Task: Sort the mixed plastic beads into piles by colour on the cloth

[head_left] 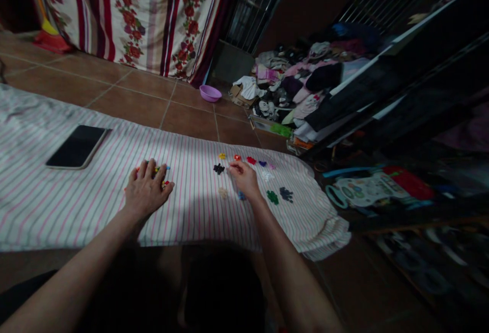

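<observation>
My left hand lies with fingers spread over a pile of small mixed-colour pieces, possibly toy bricks, and mostly hides it. Thumb and fingertips pinched, my right hand is just right of a black cluster; whatever it pinches is too small to make out. Around it are small colour groups: yellow, orange, red, dark blue, pink, white, green, dark grey and beige. Blue pieces show partly beside my right wrist.
A striped cloth covers the low surface under my hands. A phone or tablet lies on its left part. Beyond, on the tiled floor, stand a purple basin and a heap of clothes. A shelf rack rises at right.
</observation>
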`<action>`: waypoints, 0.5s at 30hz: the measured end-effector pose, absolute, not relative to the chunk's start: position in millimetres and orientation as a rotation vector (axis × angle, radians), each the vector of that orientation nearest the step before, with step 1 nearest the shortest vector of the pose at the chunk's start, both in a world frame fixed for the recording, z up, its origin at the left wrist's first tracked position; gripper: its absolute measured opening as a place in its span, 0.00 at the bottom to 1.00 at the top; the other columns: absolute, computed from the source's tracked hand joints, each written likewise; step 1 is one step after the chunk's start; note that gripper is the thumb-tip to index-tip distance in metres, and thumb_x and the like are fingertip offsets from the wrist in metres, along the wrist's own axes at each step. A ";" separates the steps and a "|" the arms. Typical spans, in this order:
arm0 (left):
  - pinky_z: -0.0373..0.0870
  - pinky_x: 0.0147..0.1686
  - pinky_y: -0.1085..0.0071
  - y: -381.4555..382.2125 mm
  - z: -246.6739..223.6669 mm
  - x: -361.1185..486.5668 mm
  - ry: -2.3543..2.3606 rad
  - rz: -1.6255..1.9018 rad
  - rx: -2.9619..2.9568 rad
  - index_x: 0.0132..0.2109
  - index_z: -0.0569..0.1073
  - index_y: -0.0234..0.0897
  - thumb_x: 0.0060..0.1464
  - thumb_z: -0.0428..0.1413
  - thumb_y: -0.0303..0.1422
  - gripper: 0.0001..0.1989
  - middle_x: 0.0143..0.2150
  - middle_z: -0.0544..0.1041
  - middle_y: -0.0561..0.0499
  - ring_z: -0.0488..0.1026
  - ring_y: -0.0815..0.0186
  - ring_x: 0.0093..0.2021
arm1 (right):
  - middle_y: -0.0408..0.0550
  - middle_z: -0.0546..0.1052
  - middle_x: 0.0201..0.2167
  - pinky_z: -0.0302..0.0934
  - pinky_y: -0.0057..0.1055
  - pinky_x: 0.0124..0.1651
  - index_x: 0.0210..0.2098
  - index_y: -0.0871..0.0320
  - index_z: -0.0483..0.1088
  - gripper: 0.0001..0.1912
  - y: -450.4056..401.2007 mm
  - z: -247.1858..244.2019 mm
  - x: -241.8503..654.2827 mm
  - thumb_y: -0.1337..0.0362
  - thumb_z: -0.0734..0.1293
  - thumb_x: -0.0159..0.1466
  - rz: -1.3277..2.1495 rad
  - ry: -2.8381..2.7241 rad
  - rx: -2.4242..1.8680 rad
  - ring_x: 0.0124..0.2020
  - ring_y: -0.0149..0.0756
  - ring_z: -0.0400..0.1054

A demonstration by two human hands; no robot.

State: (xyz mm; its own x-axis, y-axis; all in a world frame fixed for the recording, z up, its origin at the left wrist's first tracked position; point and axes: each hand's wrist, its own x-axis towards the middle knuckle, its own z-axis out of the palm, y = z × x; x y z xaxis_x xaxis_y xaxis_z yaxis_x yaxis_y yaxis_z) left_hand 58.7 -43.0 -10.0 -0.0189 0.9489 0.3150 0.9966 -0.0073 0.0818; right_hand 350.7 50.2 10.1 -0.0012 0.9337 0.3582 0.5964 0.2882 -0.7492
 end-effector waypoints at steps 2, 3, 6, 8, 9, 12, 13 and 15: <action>0.55 0.61 0.51 -42.6 -10.3 58.4 -2.074 -0.418 -2.082 0.62 0.67 0.36 0.61 0.44 0.46 0.28 0.66 0.62 0.34 0.58 0.46 0.67 | 0.47 0.78 0.30 0.66 0.34 0.40 0.31 0.57 0.75 0.10 63.5 10.6 374.1 0.60 0.65 0.54 0.417 -1.635 -1.522 0.32 0.37 0.71; 0.55 0.61 0.50 -42.4 -10.5 58.2 -2.070 -0.416 -2.085 0.62 0.67 0.36 0.61 0.44 0.46 0.28 0.66 0.63 0.35 0.58 0.46 0.66 | 0.47 0.79 0.31 0.66 0.35 0.41 0.31 0.57 0.75 0.10 69.8 11.0 385.2 0.61 0.65 0.52 0.384 -1.609 -1.575 0.31 0.37 0.71; 0.54 0.62 0.50 -42.1 -11.0 57.3 -2.068 -0.416 -2.098 0.62 0.67 0.35 0.61 0.43 0.45 0.28 0.66 0.63 0.35 0.58 0.45 0.66 | 0.47 0.79 0.31 0.66 0.34 0.41 0.31 0.57 0.74 0.11 86.5 11.4 414.3 0.62 0.64 0.50 0.333 -1.542 -1.707 0.30 0.37 0.71; 0.53 0.62 0.50 -42.1 -11.2 57.0 -2.071 -0.420 -2.110 0.62 0.67 0.34 0.61 0.43 0.45 0.29 0.66 0.62 0.34 0.57 0.45 0.67 | 0.47 0.79 0.30 0.66 0.34 0.40 0.31 0.57 0.74 0.11 95.6 10.7 429.8 0.63 0.64 0.50 0.295 -1.506 -1.795 0.30 0.37 0.71; 0.53 0.63 0.50 -42.1 -11.2 56.9 -2.075 -0.424 -2.114 0.62 0.67 0.34 0.61 0.44 0.45 0.29 0.66 0.62 0.34 0.57 0.44 0.67 | 0.46 0.78 0.28 0.66 0.33 0.40 0.31 0.56 0.74 0.11 99.7 10.2 436.3 0.63 0.64 0.49 0.262 -1.490 -1.838 0.30 0.38 0.72; 0.54 0.63 0.50 -42.1 -11.0 56.8 -2.085 -0.429 -2.117 0.63 0.67 0.34 0.61 0.44 0.44 0.29 0.66 0.62 0.34 0.57 0.44 0.67 | 0.46 0.77 0.26 0.66 0.35 0.42 0.28 0.55 0.72 0.08 111.0 8.0 452.0 0.65 0.64 0.47 0.162 -1.445 -1.928 0.32 0.40 0.72; 0.54 0.63 0.50 -42.1 -10.9 56.8 -2.087 -0.425 -2.117 0.63 0.67 0.34 0.61 0.45 0.44 0.28 0.66 0.62 0.34 0.57 0.44 0.67 | 0.46 0.77 0.25 0.66 0.35 0.43 0.26 0.55 0.72 0.07 114.7 7.1 456.0 0.66 0.63 0.47 0.141 -1.440 -1.939 0.32 0.40 0.72; 0.55 0.63 0.50 -42.0 -10.7 56.8 -2.082 -0.410 -2.121 0.63 0.67 0.34 0.61 0.45 0.44 0.28 0.66 0.63 0.35 0.57 0.44 0.67 | 0.45 0.76 0.23 0.67 0.37 0.43 0.24 0.55 0.70 0.06 121.9 4.9 461.9 0.67 0.62 0.47 0.129 -1.498 -1.908 0.31 0.41 0.72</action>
